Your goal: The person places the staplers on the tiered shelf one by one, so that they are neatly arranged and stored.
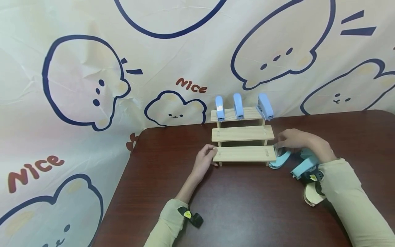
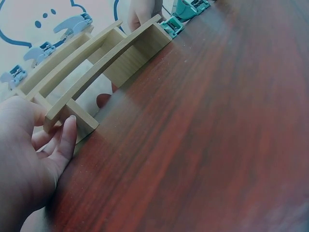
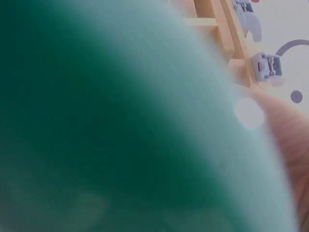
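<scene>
A three-tier pale wooden shelf (image 1: 243,154) stands on the dark table. My left hand (image 1: 204,159) pinches the left end of its lowest tier, thumb and fingers at the corner in the left wrist view. Three light blue staplers (image 1: 238,106) stand side by side on the top tier. At the shelf's right end, my right hand (image 1: 293,140) reaches down with fingertips beside the middle and lowest tiers, over a teal stapler (image 1: 280,160); whether it grips anything I cannot tell. Another teal stapler (image 1: 303,167) lies by the right wrist. A blurred teal surface (image 3: 120,121) fills most of the right wrist view.
A cream stapler (image 1: 313,195) lies under the right forearm, partly covered by the wrist strap and sleeve. Behind the table hangs a pale sheet (image 1: 172,68) printed with cartoon bears. The brown tabletop (image 1: 240,206) extends in front of the shelf.
</scene>
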The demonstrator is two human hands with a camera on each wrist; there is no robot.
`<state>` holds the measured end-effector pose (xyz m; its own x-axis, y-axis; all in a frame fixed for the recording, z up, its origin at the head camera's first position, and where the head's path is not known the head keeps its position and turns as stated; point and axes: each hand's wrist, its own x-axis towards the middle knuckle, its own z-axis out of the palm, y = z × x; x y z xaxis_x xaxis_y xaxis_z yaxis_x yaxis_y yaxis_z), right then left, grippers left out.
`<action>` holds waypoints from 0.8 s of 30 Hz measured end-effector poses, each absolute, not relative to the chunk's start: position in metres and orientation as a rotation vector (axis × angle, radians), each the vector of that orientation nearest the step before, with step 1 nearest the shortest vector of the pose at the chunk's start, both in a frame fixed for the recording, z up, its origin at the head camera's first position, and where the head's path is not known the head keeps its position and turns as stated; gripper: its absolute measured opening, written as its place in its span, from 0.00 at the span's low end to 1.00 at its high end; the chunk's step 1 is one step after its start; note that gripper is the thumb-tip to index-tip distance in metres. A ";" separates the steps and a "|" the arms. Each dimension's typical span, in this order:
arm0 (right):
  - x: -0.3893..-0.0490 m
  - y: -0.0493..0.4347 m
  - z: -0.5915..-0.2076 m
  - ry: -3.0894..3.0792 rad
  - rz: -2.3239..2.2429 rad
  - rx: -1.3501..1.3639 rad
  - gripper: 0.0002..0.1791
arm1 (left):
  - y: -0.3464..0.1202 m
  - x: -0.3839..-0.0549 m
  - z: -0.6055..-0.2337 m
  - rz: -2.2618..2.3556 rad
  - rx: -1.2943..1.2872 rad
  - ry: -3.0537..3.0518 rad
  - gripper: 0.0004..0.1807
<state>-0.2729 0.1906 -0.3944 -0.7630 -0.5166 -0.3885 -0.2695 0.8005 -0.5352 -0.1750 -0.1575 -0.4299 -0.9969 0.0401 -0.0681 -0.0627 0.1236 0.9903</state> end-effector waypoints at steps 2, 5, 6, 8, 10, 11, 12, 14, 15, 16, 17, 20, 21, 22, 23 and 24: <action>-0.273 0.194 -0.396 2.441 -0.641 -0.584 0.15 | -0.158 -0.181 -0.440 2.018 -0.026 2.296 0.14; -0.271 0.197 -0.396 2.421 -0.674 -0.585 0.16 | -0.159 -0.187 -0.451 2.018 -0.030 2.297 0.15; -0.271 0.198 -0.395 2.413 -0.685 -0.590 0.17 | -0.159 -0.188 -0.453 2.025 -0.027 2.297 0.15; -0.270 0.197 -0.395 2.400 -0.697 -0.608 0.18 | -0.158 -0.188 -0.455 2.038 -0.023 2.296 0.16; -0.269 0.196 -0.393 2.391 -0.698 -0.633 0.18 | -0.157 -0.189 -0.455 2.048 -0.019 2.296 0.16; -0.269 0.195 -0.393 2.386 -0.697 -0.644 0.18 | -0.157 -0.189 -0.455 2.052 -0.016 2.296 0.16; -0.269 0.195 -0.392 2.381 -0.690 -0.655 0.19 | -0.157 -0.189 -0.454 2.056 -0.013 2.297 0.16; -0.268 0.194 -0.390 2.377 -0.681 -0.673 0.19 | -0.157 -0.188 -0.454 2.053 -0.014 2.304 0.15; -0.268 0.194 -0.389 2.370 -0.680 -0.673 0.20 | -0.157 -0.188 -0.454 2.052 -0.008 2.309 0.16; -0.268 0.194 -0.388 2.361 -0.678 -0.679 0.20 | -0.157 -0.188 -0.454 2.049 -0.008 2.314 0.15; -0.268 0.194 -0.387 2.352 -0.679 -0.681 0.21 | -0.157 -0.188 -0.454 2.049 -0.008 2.317 0.15; -0.268 0.196 -0.384 2.333 -0.679 -0.686 0.21 | -0.158 -0.188 -0.454 2.043 -0.009 2.324 0.15; -0.268 0.197 -0.382 2.329 -0.678 -0.686 0.21 | -0.158 -0.187 -0.455 2.040 -0.011 2.326 0.15; -0.268 0.198 -0.381 2.329 -0.675 -0.682 0.22 | -0.158 -0.187 -0.455 2.041 -0.018 2.324 0.15; -0.268 0.200 -0.380 2.328 -0.673 -0.674 0.22 | -0.159 -0.187 -0.455 2.043 -0.022 2.322 0.15; -0.269 0.201 -0.379 2.328 -0.667 -0.670 0.23 | -0.159 -0.187 -0.456 2.044 -0.027 2.321 0.15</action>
<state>-0.2686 0.2009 -0.3790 -0.6797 -0.6034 -0.4170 -0.2909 0.7437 -0.6019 -0.1870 -0.1591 -0.4560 -0.9986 0.0193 -0.0487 -0.0459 0.1269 0.9909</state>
